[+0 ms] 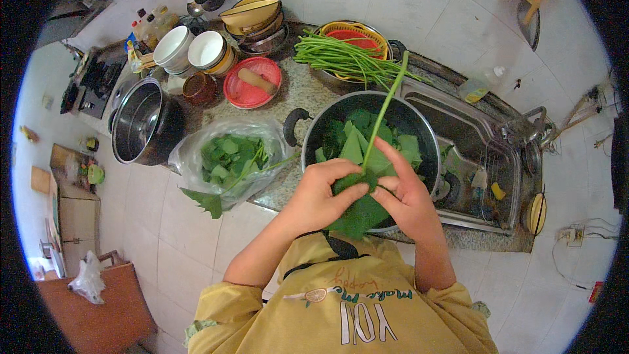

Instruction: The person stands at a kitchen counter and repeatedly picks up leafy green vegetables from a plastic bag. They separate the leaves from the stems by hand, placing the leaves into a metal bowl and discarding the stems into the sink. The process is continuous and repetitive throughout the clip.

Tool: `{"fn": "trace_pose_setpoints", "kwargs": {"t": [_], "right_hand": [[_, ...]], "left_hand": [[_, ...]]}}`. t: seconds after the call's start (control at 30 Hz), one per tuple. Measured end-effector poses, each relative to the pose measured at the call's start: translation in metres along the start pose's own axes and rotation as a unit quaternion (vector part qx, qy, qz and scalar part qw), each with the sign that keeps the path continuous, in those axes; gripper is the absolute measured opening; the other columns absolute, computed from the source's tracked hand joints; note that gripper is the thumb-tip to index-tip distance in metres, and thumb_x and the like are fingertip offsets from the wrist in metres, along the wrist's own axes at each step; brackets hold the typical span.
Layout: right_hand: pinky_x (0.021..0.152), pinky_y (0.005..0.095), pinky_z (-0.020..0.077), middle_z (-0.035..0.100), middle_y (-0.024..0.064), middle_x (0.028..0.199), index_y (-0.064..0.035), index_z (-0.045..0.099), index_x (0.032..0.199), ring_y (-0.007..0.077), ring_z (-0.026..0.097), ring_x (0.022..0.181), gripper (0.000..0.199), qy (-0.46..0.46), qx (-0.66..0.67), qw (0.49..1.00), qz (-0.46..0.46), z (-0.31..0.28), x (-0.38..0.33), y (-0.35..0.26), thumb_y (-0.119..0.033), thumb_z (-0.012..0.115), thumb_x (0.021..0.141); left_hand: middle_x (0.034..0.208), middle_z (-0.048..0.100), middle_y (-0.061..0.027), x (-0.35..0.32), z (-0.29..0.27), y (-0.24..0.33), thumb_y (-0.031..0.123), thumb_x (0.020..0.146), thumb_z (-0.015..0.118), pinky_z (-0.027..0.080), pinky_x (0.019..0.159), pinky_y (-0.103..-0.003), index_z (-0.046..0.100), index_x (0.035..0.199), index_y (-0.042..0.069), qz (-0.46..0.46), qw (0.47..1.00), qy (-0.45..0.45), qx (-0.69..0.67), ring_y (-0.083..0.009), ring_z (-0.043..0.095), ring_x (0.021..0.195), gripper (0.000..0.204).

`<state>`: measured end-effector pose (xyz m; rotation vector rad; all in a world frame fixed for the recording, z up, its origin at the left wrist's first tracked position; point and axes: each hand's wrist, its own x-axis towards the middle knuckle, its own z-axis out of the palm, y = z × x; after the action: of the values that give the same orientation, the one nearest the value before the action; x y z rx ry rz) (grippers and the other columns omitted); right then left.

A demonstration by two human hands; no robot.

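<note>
Over the near part of a large dark pot (pixel 434 157), both my hands are on one green leaf (pixel 362 213) with a long stem (pixel 390 101) pointing up and away. My left hand (pixel 319 190) pinches the leaf between thumb and fingers. My right hand (pixel 405 200) grips it near the base of the stem, its index finger stretched along the stem. Loose green leaves (pixel 357 132) lie inside the pot. Left of the pot, a clear plastic bag (pixel 187 151) holds more leaves, with one leaf (pixel 206 202) hanging out over the counter edge.
Behind the pot, a bundle of green stems (pixel 341 58) rests across a basin with colanders. At right is a metal sink (pixel 468 200). A red basket (pixel 267 69), stacked white bowls (pixel 172 46) and an open black pot (pixel 141 124) stand on the left counter.
</note>
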<state>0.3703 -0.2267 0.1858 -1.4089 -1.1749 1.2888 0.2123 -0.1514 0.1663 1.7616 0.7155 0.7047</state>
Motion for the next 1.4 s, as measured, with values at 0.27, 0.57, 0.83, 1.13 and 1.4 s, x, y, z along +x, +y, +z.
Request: {"fn": "trace_pose_setpoints", "kwargs": {"t": [0.27,0.57,0.83,1.13,1.4], "right_hand": [[0.065,0.0218,0.0467,0.061,0.0084,0.089,-0.01,0.034,0.125,0.011,0.058,0.08,0.059,0.04,0.055,0.998,-0.016,-0.001,-0.006,0.001,0.007,0.055,0.072],[0.076,0.026,0.0465,0.06,0.0097,0.094,0.0002,0.049,0.11,0.0146,0.057,0.088,0.038,0.082,0.109,0.99,-0.036,0.001,-0.006,0.006,0.006,0.054,0.073],[0.073,0.0245,0.0465,0.061,0.0088,0.089,0.003,0.059,0.096,0.0135,0.058,0.082,0.025,0.155,0.176,0.971,-0.043,0.007,-0.003,0.016,0.005,0.053,0.072],[0.065,0.0225,0.0462,0.063,0.0105,0.085,0.0026,0.062,0.086,0.0164,0.058,0.072,0.013,0.307,0.272,0.905,-0.109,-0.035,-0.009,0.026,0.0,0.052,0.077],[0.082,0.029,0.0412,0.059,0.0126,0.098,-0.0005,0.061,0.099,0.0212,0.055,0.09,0.023,0.506,-0.301,0.807,-0.035,-0.184,-0.031,0.123,-0.012,0.058,0.079]], "left_hand": [[0.08,0.063,-0.004,0.0,-0.003,0.005,0.004,0.077,0.055,0.044,0.069,-0.024,0.064,0.089,0.001,-0.076,0.982,0.063,-0.161,-0.0106,0.056,0.074,0.015],[0.077,0.061,-0.0037,0.001,0.004,0.012,0.0,0.074,0.053,0.044,0.069,-0.024,0.063,0.084,0.0,-0.067,0.977,0.107,-0.17,-0.0106,0.055,0.073,0.014],[0.083,0.06,-0.0046,0.005,0.016,0.003,0.007,0.08,0.054,0.045,0.068,-0.026,0.059,0.089,0.001,-0.135,0.911,0.119,-0.372,-0.0127,0.056,0.073,0.012],[0.085,0.061,-0.006,0.013,0.012,0.0,0.007,0.083,0.054,0.047,0.068,-0.025,0.059,0.092,-0.001,-0.146,0.889,0.112,-0.419,-0.0122,0.058,0.074,0.014],[0.085,0.062,-0.0053,0.02,0.014,-0.001,0.006,0.081,0.053,0.047,0.069,-0.027,0.061,0.09,0.0,-0.144,0.918,0.092,-0.357,-0.0128,0.058,0.074,0.013]]}}
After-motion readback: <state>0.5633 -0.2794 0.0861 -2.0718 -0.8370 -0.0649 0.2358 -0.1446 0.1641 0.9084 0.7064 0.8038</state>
